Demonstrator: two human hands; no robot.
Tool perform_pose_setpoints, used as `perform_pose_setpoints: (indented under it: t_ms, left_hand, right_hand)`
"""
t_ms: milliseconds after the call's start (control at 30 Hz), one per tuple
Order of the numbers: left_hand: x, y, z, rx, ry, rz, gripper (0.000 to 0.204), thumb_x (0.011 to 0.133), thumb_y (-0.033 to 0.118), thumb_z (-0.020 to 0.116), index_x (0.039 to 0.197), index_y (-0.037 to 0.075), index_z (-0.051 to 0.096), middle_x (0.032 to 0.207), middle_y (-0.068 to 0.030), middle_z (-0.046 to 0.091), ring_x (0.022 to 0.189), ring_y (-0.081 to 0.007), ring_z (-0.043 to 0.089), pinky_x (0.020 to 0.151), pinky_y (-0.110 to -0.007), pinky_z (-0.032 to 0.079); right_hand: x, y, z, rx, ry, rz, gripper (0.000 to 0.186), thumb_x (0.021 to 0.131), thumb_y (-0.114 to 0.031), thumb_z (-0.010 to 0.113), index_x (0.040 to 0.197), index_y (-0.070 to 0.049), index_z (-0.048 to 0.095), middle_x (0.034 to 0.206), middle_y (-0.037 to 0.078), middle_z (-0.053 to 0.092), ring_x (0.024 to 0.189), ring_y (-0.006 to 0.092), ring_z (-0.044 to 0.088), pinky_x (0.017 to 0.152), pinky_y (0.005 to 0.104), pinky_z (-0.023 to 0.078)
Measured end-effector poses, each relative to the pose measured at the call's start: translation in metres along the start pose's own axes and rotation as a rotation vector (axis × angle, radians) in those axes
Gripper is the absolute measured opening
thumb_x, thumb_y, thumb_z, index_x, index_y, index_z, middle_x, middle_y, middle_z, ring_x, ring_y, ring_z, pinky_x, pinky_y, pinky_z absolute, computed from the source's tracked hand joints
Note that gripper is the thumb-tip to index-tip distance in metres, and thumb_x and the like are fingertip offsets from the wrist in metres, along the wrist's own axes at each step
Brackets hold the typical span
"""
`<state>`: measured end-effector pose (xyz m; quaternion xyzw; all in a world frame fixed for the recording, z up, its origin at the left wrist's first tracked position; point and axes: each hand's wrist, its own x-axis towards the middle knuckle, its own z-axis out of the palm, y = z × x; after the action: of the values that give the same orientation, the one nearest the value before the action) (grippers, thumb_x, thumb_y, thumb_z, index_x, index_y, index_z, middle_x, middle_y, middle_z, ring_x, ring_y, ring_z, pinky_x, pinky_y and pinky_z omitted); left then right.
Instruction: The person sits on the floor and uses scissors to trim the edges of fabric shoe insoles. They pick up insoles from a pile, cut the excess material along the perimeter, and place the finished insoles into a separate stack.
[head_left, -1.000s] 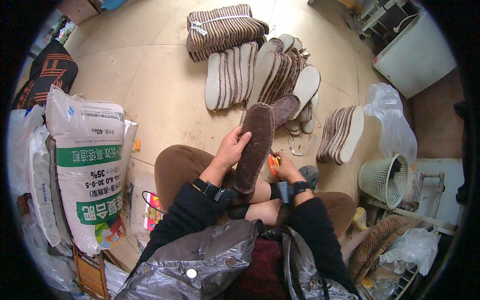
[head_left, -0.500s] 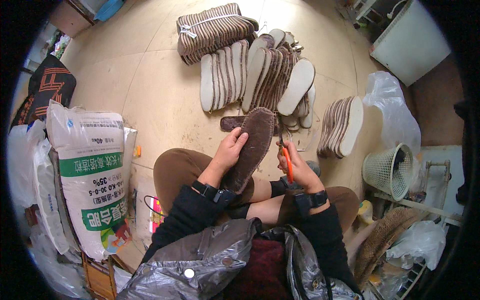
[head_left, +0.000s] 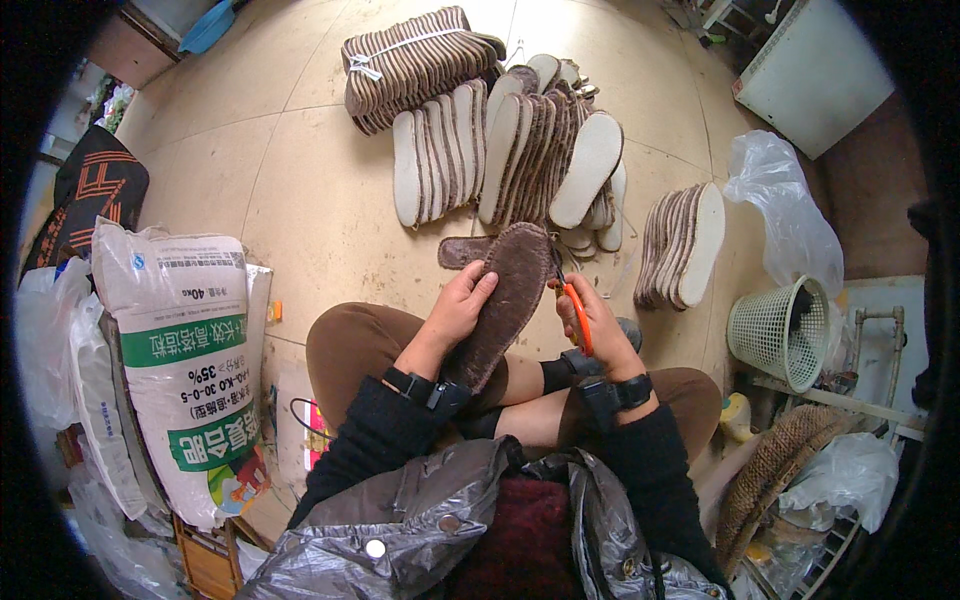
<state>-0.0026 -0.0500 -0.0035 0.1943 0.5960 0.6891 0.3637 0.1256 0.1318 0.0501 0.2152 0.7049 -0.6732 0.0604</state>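
Note:
In my left hand (head_left: 460,300) I grip a dark brown fuzzy insole (head_left: 508,285), thumb on its face. My right hand (head_left: 598,322) is closed on orange-handled scissors (head_left: 581,325), whose dark blades point up beside the insole's upper right edge. Behind the held insole another brown insole (head_left: 459,251) lies on the floor. Insoles with white and brown sides lie beyond in a tied bundle (head_left: 410,70), in loose piles (head_left: 440,155) and in a separate stack (head_left: 680,245) at the right.
I sit cross-legged on the tiled floor (head_left: 280,180). A large white sack (head_left: 180,370) and plastic bags stand at my left. On the right are a clear plastic bag (head_left: 765,170), a white perforated basket (head_left: 765,340), a woven brown item (head_left: 785,465) and a white cabinet (head_left: 810,80).
The second brown insole has dropped from behind the held one to the floor. My right hand has moved right and the scissors now point upward along the insole's edge.

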Motion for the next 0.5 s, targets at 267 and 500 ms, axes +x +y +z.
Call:
perform_pose_setpoints:
  t_ms: [267,500]
  left_hand:
    - [0.000,-0.002,0.001,-0.021,0.001,0.000,0.025,0.098,0.021,0.046,0.105,-0.002,0.051,0.095,-0.0030,0.057,0.087,-0.0087,0.050,0.077,-0.024,0.044]
    - [0.001,0.001,-0.002,-0.163,0.157,-0.027,0.025,0.098,0.021,0.045,0.110,0.000,0.051,0.101,-0.0051,0.059,0.090,-0.0110,0.054,0.080,-0.026,0.045]
  right_hand:
    - [0.003,0.005,0.002,0.024,0.100,0.045,0.035,0.089,-0.035,0.060,0.100,-0.003,0.053,0.061,-0.001,0.048,0.044,0.0082,0.046,0.041,0.0243,0.036]
    - [0.009,0.024,-0.005,-0.313,0.223,0.126,0.037,0.085,-0.037,0.064,0.095,-0.002,0.054,0.068,0.010,0.058,0.056,0.0231,0.057,0.051,0.0337,0.044]
